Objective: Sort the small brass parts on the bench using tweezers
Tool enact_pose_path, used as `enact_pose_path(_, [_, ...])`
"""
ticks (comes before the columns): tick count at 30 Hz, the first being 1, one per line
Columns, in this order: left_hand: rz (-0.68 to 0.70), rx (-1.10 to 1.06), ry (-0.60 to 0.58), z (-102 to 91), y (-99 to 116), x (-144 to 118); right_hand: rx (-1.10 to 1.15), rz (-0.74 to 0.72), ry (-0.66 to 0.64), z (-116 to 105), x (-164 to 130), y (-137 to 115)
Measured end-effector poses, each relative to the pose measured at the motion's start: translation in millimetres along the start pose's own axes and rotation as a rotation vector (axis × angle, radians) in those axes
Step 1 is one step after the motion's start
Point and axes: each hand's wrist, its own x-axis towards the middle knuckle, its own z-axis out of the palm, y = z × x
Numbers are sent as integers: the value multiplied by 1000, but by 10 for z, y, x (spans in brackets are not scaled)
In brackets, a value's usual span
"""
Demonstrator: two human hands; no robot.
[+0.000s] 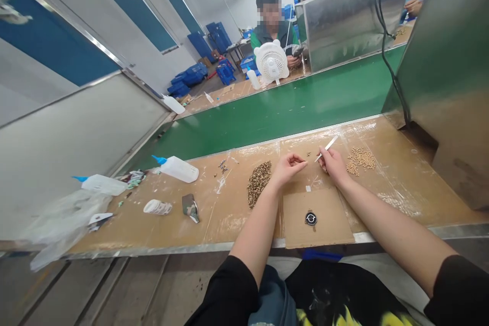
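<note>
Brown board covered the bench [237,214], with clear film taped over it, probably so that small parts would slide and not be lost in gaps. The left hand [287,167] rested on the bench with its fingertips pinched narrowly together, apparently on one tiny part, though the part itself was too small to see. The right hand [333,163] was closed around a thin white stick [327,148], held like a pen with the tip pointing toward the left fingers, so both hands met between the two heaps.

The dark heap [259,182] lay just left of the left hand, within easy reach, and the pale heap [360,159] lay just right of the right hand; keeping them apart likely separated two sorts of pieces. A cardboard sheet [317,216] lay near the person, with a small black ring [310,219] on it.

Further left, two squeeze bottles [179,168] with blue tips lay on their sides. Beyond the green belt [275,112], another person sat behind a white fan [271,61].
</note>
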Motion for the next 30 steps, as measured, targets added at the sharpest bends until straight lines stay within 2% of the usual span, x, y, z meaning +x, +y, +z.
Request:
enact_pose_path(4, [16,-366,-17,246,-150,109,-42,30,-5,-22,13,7])
enact_pose_path(8, [-8,-573,-117,295,-220,135,-141,22,-18,-4,5,-16])
enact_pose_path(10, [10,-664,-128,295,-225,151,-181,19,-25,12,-2,-33])
enact_pose_path(16, [49,-753,-155,278,-227,159,-206,-9,-12,62,-31,-23])
enact_pose_path(21, [69,-762,-189,256,-232,130,-279,-129,78,20,-122,-128])
enact_pose_path(23, [74,-768,-203,259,-222,123,-310,-178,142,-105,-163,-262])
enact_pose_path(25, [78,-787,-211,272,-205,121,-341,-231,219,-325,-168,-417])
enact_pose_path(30, [67,-854,-185,314,-160,138,-474,-338,450,-1143,55,-623])
